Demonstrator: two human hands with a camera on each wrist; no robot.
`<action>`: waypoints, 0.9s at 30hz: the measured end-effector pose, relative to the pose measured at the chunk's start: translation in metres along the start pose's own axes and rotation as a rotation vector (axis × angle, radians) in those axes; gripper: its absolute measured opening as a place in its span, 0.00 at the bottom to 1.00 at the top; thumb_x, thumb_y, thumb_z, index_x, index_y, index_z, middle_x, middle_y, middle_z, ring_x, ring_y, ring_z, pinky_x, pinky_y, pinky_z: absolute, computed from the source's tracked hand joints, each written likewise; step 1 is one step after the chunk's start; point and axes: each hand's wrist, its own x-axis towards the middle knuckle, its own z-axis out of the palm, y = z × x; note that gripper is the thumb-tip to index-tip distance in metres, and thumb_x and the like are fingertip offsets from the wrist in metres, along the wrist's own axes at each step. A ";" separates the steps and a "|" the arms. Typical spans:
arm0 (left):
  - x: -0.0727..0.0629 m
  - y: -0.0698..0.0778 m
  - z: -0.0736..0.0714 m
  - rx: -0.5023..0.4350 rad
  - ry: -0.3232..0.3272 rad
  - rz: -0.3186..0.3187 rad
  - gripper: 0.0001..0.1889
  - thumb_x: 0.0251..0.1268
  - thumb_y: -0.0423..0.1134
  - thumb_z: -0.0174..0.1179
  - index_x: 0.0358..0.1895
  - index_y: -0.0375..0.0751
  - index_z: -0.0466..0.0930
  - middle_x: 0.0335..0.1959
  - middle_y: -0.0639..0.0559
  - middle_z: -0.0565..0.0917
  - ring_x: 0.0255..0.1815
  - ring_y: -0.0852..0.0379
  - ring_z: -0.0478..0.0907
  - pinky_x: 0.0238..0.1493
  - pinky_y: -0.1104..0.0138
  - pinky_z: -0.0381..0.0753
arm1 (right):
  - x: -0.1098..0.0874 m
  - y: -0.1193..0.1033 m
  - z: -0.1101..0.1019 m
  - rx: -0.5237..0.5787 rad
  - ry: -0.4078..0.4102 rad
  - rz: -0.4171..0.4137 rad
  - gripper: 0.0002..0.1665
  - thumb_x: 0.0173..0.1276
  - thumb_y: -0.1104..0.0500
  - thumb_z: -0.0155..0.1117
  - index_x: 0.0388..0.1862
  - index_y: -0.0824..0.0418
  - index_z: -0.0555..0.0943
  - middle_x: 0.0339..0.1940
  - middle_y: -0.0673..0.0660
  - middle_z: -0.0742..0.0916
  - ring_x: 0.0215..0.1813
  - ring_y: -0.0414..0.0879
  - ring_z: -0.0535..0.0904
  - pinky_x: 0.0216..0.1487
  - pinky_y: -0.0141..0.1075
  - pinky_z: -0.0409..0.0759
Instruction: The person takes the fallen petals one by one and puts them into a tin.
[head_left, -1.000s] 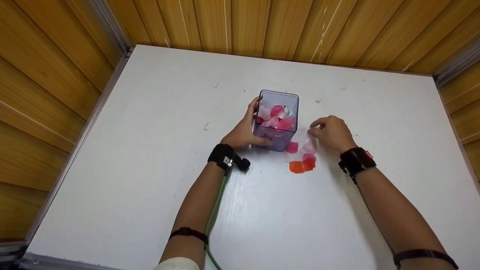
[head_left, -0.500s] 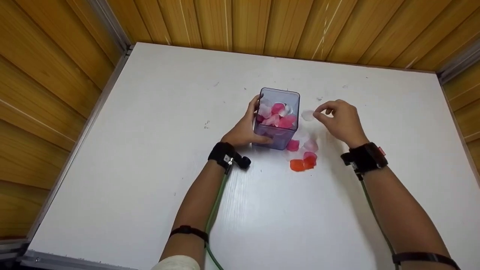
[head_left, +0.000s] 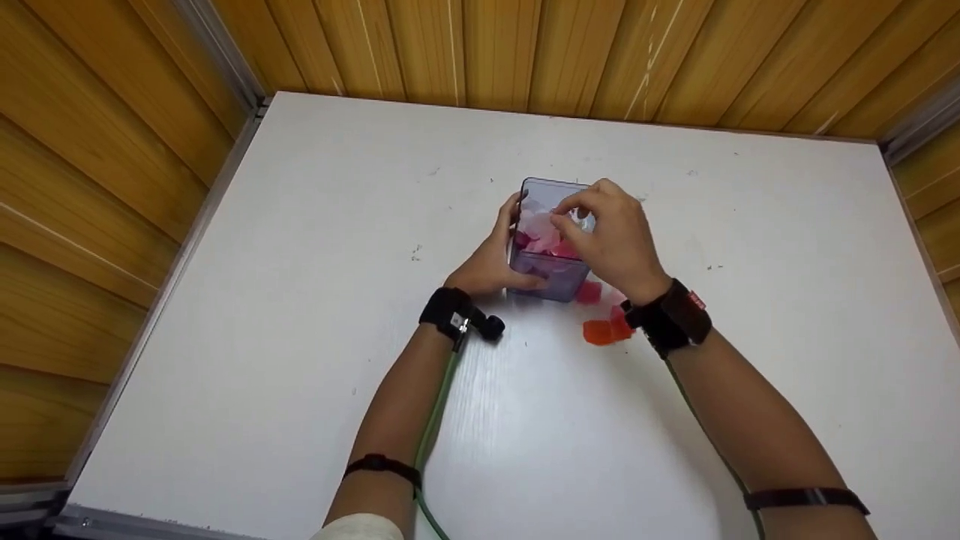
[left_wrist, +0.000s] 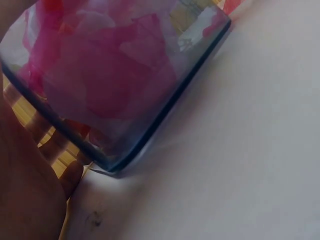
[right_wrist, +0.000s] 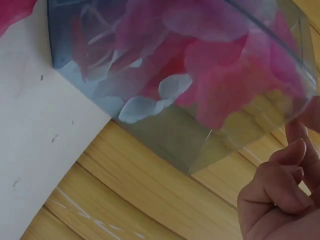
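Observation:
A clear bluish plastic container (head_left: 553, 287) full of petals stands on the white table. My left hand (head_left: 484, 266) grips it from the left, thumb across the near wall and fingers round the far side. Over its open top is my right hand (head_left: 619, 240), thumb and forefinger pinching a pale petal (head_left: 535, 223). Pink and white petals (right_wrist: 215, 95) show through the wall in the right wrist view, where the fingertips of the right hand (right_wrist: 280, 190) are partly cut off. Beside the container lie an orange petal (head_left: 598, 332) and a pink petal (head_left: 589, 292).
The white table (head_left: 262, 300) carries a few small dark marks. Wood-patterned panels (head_left: 495, 52) close it in at the back and sides. A green cable (head_left: 439, 405) runs along the left forearm, and another along the right.
My right hand has lifted a pale petal from the table at the right, then moved left with it over the container. My left hand has kept its hold on the container.

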 end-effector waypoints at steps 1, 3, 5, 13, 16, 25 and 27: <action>0.000 0.000 0.001 0.000 -0.002 0.000 0.72 0.43 0.45 0.84 0.84 0.58 0.33 0.77 0.48 0.59 0.74 0.51 0.62 0.73 0.59 0.65 | 0.000 -0.002 0.003 -0.013 -0.023 -0.004 0.09 0.68 0.62 0.75 0.41 0.67 0.90 0.33 0.63 0.81 0.39 0.56 0.76 0.39 0.42 0.70; -0.001 -0.001 0.001 0.002 -0.004 0.005 0.72 0.43 0.45 0.84 0.84 0.58 0.34 0.77 0.48 0.60 0.74 0.51 0.63 0.72 0.59 0.66 | -0.001 -0.005 0.006 -0.033 -0.057 -0.006 0.09 0.68 0.61 0.74 0.42 0.67 0.90 0.34 0.63 0.81 0.40 0.56 0.77 0.38 0.42 0.72; -0.001 -0.001 0.001 0.009 -0.002 0.007 0.71 0.43 0.45 0.83 0.84 0.58 0.34 0.77 0.48 0.60 0.75 0.51 0.62 0.73 0.59 0.66 | -0.001 -0.006 0.005 -0.041 -0.069 -0.001 0.10 0.68 0.60 0.74 0.43 0.67 0.90 0.35 0.63 0.82 0.41 0.55 0.78 0.38 0.42 0.73; -0.005 0.001 -0.005 -0.001 0.014 -0.011 0.72 0.39 0.46 0.84 0.83 0.60 0.36 0.78 0.47 0.58 0.76 0.50 0.60 0.75 0.54 0.63 | -0.007 0.026 -0.022 -0.054 0.017 0.092 0.09 0.72 0.62 0.69 0.44 0.68 0.90 0.33 0.65 0.80 0.39 0.55 0.73 0.39 0.43 0.66; -0.006 0.002 -0.005 -0.006 0.017 -0.013 0.72 0.39 0.45 0.84 0.83 0.59 0.36 0.78 0.47 0.58 0.77 0.50 0.59 0.76 0.54 0.62 | -0.017 0.051 -0.032 -0.097 -0.029 0.171 0.10 0.73 0.62 0.68 0.45 0.68 0.89 0.34 0.67 0.81 0.39 0.56 0.73 0.39 0.44 0.67; -0.002 0.003 -0.001 -0.014 0.002 -0.007 0.72 0.39 0.43 0.85 0.83 0.58 0.35 0.79 0.47 0.57 0.77 0.51 0.59 0.76 0.57 0.61 | -0.057 0.120 -0.034 -0.152 -0.338 0.385 0.17 0.71 0.63 0.68 0.56 0.63 0.87 0.42 0.67 0.81 0.45 0.59 0.74 0.43 0.48 0.74; -0.002 0.003 -0.001 -0.019 -0.004 -0.001 0.73 0.39 0.43 0.85 0.83 0.57 0.35 0.79 0.47 0.57 0.77 0.51 0.59 0.76 0.57 0.61 | -0.061 0.126 -0.030 -0.140 -0.359 0.387 0.18 0.70 0.64 0.68 0.57 0.62 0.87 0.42 0.66 0.81 0.46 0.58 0.74 0.44 0.48 0.75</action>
